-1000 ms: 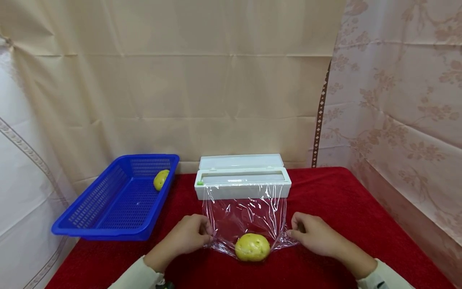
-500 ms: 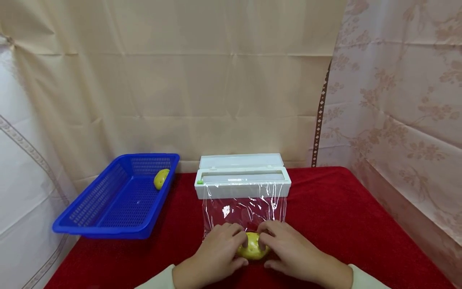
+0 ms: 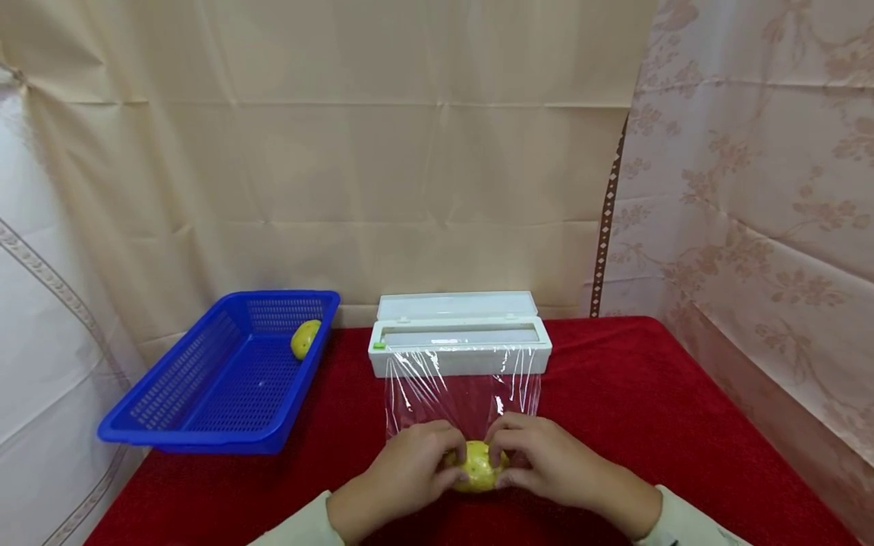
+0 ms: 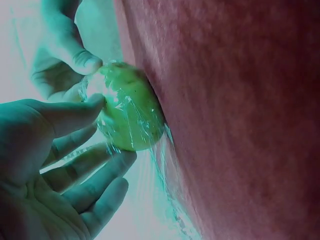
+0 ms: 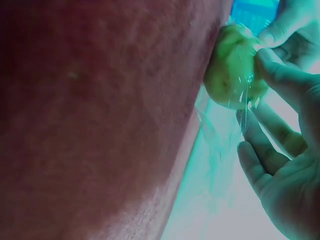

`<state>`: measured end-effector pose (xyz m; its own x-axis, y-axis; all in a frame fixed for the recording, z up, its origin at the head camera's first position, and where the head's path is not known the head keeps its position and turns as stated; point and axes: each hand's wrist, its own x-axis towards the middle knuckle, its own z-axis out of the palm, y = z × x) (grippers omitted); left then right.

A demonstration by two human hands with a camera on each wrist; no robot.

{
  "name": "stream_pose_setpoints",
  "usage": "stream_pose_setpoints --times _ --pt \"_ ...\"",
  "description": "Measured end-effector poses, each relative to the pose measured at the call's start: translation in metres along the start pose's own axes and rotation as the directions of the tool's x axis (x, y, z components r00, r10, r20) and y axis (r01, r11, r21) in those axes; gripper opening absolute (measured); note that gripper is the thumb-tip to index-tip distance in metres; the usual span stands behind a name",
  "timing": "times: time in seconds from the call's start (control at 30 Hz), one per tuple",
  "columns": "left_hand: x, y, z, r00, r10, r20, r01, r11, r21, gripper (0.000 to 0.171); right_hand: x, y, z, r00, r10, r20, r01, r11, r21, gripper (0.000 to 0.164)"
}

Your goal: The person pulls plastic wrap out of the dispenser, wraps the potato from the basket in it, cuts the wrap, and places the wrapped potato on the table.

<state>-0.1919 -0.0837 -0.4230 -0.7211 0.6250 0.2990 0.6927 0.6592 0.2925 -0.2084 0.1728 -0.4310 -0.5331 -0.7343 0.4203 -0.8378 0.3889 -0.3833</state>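
Note:
A yellow potato (image 3: 479,467) lies on the red cloth near its front, with clear plastic wrap (image 3: 464,394) drawn over it. My left hand (image 3: 416,462) holds its left side, thumb toward me and fingers curled over the far side. On the right side my right hand (image 3: 546,459) grips it the same way. In the left wrist view, creased film clings to the potato (image 4: 132,112) and both thumbs press on it. The wrap runs back to a white cling film dispenser (image 3: 460,360), whose lid (image 3: 457,305) stands up.
A blue plastic basket (image 3: 191,437) stands at the left, with a second potato (image 3: 304,340) inside against its right wall. Red cloth (image 3: 649,394) covers the table. Beige curtain (image 3: 410,167) hangs behind, and a patterned curtain (image 3: 771,189) closes off the right.
Both hands have come inward from the film's two side edges onto the potato. Over the last half second the thumbs have closed in on its near side. The potato stays in place.

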Motion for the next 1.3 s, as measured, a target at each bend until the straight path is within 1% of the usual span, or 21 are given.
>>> stream_pose_setpoints --times 0.1,0.17,0.23,0.33,0.4,0.43,0.5,0.57,0.63,0.7,0.9,1.03,1.13,1.23,1.3 --pt "0.003 -0.004 -0.001 0.999 -0.035 0.022 0.037 0.997 -0.067 0.016 0.005 0.004 -0.002 1.000 0.009 0.011 -0.010 0.996 0.090 0.022" --pt "0.005 -0.006 -0.002 0.998 -0.055 0.030 0.058 0.993 -0.100 0.015 0.007 0.007 -0.003 0.999 0.032 0.023 -0.035 0.989 0.145 0.021" --pt "0.008 -0.009 -0.003 0.997 -0.068 0.034 0.072 0.989 -0.133 0.014 0.010 0.009 -0.005 0.995 0.090 0.051 -0.098 0.975 0.201 0.021" --pt "0.012 -0.013 -0.005 0.994 -0.098 0.055 0.107 0.973 -0.204 0.013 0.012 0.013 -0.006 0.977 0.194 0.093 -0.212 0.941 0.264 0.022" --pt "0.015 -0.016 -0.007 0.991 -0.112 0.078 0.128 0.958 -0.257 0.012 0.014 0.016 -0.007 0.964 0.243 0.105 -0.263 0.921 0.286 0.024" --pt "0.016 -0.017 -0.007 0.988 -0.124 0.090 0.145 0.948 -0.285 0.011 0.014 0.017 -0.007 0.963 0.251 0.101 -0.270 0.917 0.294 0.025" --pt "0.019 -0.019 -0.008 0.982 -0.149 0.113 0.178 0.929 -0.324 0.010 0.015 0.019 -0.007 0.967 0.241 0.080 -0.254 0.918 0.304 0.026" --pt "0.021 -0.022 -0.008 0.976 -0.176 0.128 0.210 0.918 -0.336 0.009 0.016 0.021 -0.006 0.973 0.225 0.055 -0.230 0.923 0.310 0.026" --pt "0.023 -0.024 -0.009 0.969 -0.205 0.138 0.241 0.910 -0.338 0.008 0.017 0.023 -0.005 0.977 0.211 0.033 -0.211 0.925 0.315 0.026" --pt "0.025 -0.026 -0.009 0.964 -0.224 0.141 0.259 0.909 -0.326 0.008 0.018 0.024 -0.004 0.977 0.213 0.020 -0.209 0.926 0.314 0.026" --pt "0.029 -0.028 -0.009 0.960 -0.247 0.131 0.275 0.917 -0.289 0.006 0.020 0.028 -0.002 0.976 0.217 0.019 -0.213 0.927 0.308 0.022" --pt "0.031 -0.027 -0.008 0.960 -0.259 0.111 0.280 0.919 -0.276 0.007 0.020 0.029 -0.003 0.972 0.231 0.032 -0.228 0.916 0.329 0.017" --pt "0.032 -0.027 -0.008 0.959 -0.268 0.091 0.283 0.912 -0.298 0.009 0.021 0.031 -0.003 0.968 0.247 0.042 -0.246 0.903 0.353 0.014" --pt "0.033 -0.026 -0.007 0.961 -0.266 0.072 0.274 0.898 -0.345 0.011 0.021 0.034 -0.002 0.966 0.254 0.044 -0.253 0.895 0.367 0.011" --pt "0.033 -0.026 -0.007 0.964 -0.259 0.058 0.263 0.900 -0.348 0.009 0.022 0.035 -0.002 0.965 0.261 0.039 -0.257 0.894 0.366 0.010"
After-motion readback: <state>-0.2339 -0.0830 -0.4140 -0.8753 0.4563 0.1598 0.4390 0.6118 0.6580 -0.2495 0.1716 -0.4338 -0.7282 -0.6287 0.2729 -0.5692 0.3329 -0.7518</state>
